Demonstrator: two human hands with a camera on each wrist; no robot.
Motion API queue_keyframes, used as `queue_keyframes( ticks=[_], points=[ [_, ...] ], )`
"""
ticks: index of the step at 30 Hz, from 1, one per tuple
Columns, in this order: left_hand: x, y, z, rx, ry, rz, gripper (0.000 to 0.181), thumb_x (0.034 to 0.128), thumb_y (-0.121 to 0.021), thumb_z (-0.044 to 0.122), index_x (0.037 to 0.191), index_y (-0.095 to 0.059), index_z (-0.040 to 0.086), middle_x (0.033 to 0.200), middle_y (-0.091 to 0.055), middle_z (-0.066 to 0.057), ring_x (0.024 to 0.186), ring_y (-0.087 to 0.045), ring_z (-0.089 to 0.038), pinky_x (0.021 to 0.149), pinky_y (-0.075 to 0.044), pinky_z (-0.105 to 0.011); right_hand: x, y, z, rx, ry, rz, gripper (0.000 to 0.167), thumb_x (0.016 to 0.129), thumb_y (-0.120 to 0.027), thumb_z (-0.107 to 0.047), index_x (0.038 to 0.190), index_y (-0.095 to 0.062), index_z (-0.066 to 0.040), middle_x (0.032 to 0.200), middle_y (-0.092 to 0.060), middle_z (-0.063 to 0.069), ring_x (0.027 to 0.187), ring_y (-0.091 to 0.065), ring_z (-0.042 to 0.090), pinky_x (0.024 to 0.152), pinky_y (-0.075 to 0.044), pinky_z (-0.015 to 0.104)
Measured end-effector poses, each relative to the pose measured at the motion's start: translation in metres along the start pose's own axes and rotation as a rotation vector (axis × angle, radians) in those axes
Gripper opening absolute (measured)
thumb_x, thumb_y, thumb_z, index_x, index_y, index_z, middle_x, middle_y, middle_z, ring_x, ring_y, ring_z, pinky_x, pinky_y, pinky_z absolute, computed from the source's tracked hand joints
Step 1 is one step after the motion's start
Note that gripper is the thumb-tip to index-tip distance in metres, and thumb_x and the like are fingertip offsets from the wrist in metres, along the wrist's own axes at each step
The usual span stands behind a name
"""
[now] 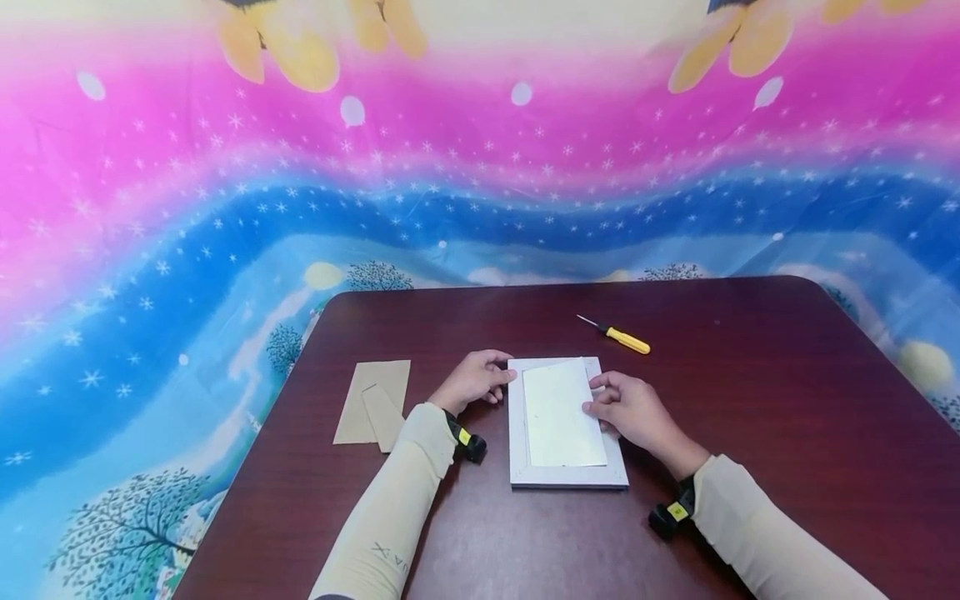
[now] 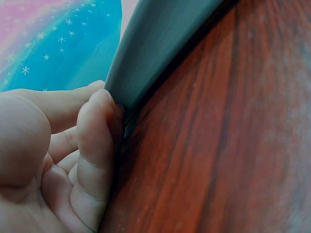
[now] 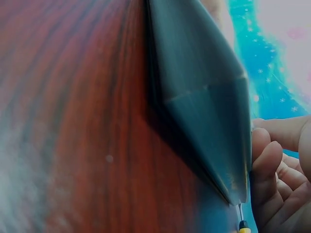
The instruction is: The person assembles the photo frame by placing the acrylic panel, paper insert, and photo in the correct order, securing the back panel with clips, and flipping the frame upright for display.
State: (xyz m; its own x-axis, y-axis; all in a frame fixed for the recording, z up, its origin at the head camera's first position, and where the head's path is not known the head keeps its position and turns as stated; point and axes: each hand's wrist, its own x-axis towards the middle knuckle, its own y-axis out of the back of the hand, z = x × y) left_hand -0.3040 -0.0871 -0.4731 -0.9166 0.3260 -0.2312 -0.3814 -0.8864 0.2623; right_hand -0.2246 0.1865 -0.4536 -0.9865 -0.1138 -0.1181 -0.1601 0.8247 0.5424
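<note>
"Frame [image 1: 567, 477]: pale, rectangular, lying flat on the table [image 1: 525, 542] between the two hands. Whitish sheet [image 1: 564, 417] rests on it, skewed, one upper corner reaching the far border."

"State of the hands?"

"Apart, on opposite sides. Left hand [image 1: 474, 382] grips the frame near its far left corner, thumb on top, fingers against the side. Right hand [image 1: 633, 410] has thumb and forefinger at the sheet's right edge; whether they pinch it, I cannot tell."

"What is obscured?"

"Most of the frame's inner area, under the sheet. Both wrist views give mainly the frame's dark grey sides, cut off at the top and blurred in places; the right fingertips are partly lost behind the edge. Lettering on the left sleeve [image 1: 397, 500] is only partly legible."

"Other items?"

"Tan board [image 1: 355, 408] to the left, with a narrow strip [image 1: 384, 418] lying aslant over its lower right part, close against the sleeve. Screwdriver [image 1: 627, 339], yellow-handled, beyond the frame to the right; the right wrist view cuts off most of its handle."

"Surface and room?"

"Table dark reddish-brown, glossy, wood-grained. Behind it, a printed backdrop [image 1: 480, 179]: pink and blue bands, snowflakes, trees; yellow shapes cropped along the top."
</note>
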Motion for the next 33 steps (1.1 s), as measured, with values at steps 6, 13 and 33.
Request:
queue_keyframes(
  ticks=[6,13,33],
  points=[
    [-0.0005,-0.001,0.0009,0.003,0.0,0.008,0.041,0.0911,-0.072,0.022,0.129,-0.06,0.011,0.079,-0.062,-0.011,0.058,-0.059,-0.021,0.05,-0.053,-0.03,-0.0003,0.0003,-0.0013,-0.039,0.028,0.009,0.045,0.083,-0.079,-0.012,0.121,-0.056,-0.004,0.074,-0.067,0.002,0.059,-0.057,0.023,0.05,-0.05,0.035],
    [-0.001,-0.0008,0.0008,0.002,0.001,0.007,0.042,0.0914,-0.071,0.021,0.13,-0.059,0.011,0.079,-0.062,-0.011,0.058,-0.059,-0.02,0.051,-0.053,-0.029,0.001,-0.0002,-0.0041,-0.091,0.048,0.006,0.055,0.081,-0.081,-0.013,0.128,-0.053,-0.005,0.073,-0.064,0.002,0.062,-0.056,0.022,0.053,-0.046,0.033],
    [0.0028,-0.0004,-0.0017,-0.024,0.002,-0.002,0.041,0.0909,-0.072,0.019,0.128,-0.059,0.008,0.078,-0.061,-0.011,0.056,-0.058,-0.019,0.048,-0.052,-0.027,0.0006,0.0004,-0.0092,-0.162,0.064,0.035,0.064,0.083,-0.08,-0.025,0.135,-0.05,-0.005,0.075,-0.065,0.0,0.058,-0.057,0.019,0.055,-0.047,0.035]
  ],
)
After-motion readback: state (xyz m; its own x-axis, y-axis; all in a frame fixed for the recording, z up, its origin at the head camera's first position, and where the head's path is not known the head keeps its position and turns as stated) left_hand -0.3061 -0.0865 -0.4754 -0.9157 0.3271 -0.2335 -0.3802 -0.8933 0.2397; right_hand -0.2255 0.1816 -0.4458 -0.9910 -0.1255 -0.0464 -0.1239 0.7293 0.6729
